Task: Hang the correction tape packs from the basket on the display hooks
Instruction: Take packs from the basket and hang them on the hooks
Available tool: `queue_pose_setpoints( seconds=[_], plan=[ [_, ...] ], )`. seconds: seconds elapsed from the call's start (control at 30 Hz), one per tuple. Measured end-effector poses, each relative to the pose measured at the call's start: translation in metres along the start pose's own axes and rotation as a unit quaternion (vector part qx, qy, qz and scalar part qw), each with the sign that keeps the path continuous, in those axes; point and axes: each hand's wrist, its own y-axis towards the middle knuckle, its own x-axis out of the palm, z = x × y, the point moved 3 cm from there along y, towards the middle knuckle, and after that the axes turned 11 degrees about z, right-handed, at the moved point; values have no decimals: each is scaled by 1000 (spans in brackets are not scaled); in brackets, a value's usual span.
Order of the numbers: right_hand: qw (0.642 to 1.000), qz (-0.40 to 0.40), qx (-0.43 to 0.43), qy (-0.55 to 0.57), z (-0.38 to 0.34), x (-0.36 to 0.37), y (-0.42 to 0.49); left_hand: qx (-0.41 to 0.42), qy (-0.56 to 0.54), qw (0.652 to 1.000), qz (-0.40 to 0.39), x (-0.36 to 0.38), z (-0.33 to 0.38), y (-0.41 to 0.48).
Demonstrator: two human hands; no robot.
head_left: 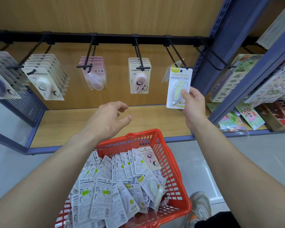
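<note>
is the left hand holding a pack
No, the left hand is open and empty; the right hand grips the green pack.

Free: bare shelf board (155,116), 12 o'clock of red basket (173,163); lanes between hooks (138,53), 11 to 1 o'clock.
Obstacles: black rail (115,37) across top; pink pack stack (94,74), 11 o'clock; Campus pack stack (140,76), 12 o'clock; green pack (178,86), gripped by right hand (194,104), at hook tip, 1 o'clock; blue perforated post (220,46) just beside, 2 o'clock; mesh side panel (25,104), 9 o'clock; left hand (109,119), fingers loose, over board.
</note>
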Motion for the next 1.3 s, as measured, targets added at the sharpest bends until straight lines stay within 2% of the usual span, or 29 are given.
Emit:
queue_pose_setpoints(
  seconds=[0.23,0.37,0.47,0.57,0.7,0.83,1.0,1.13,1.3],
  plan=[
    [991,39,-8,-125,-5,33,21,7,18,1000,-6,4,-6,-1],
    [960,32,45,-274,24,37,16,-1,44,999,-16,2,-16,-7],
    [944,-43,48,-324,46,28,-17,-4,60,998,-32,1,-27,-16],
    [916,-159,-20,-369,65,26,-59,-20,73,995,-58,2,-45,-33],
    [846,-338,-56,-408,92,36,-124,-68,92,989,-96,7,-87,-82],
    [790,-451,-31,-414,127,51,-178,-158,115,972,-130,13,-149,-151],
    [755,-503,9,-421,174,71,-228,-210,124,960,-140,14,-192,-209],
    [734,-516,-9,-442,203,75,-253,-215,114,963,-117,27,-188,-223],
    [712,-518,-21,-474,233,67,-261,-297,53,945,-127,61,-188,-231]
  ],
)
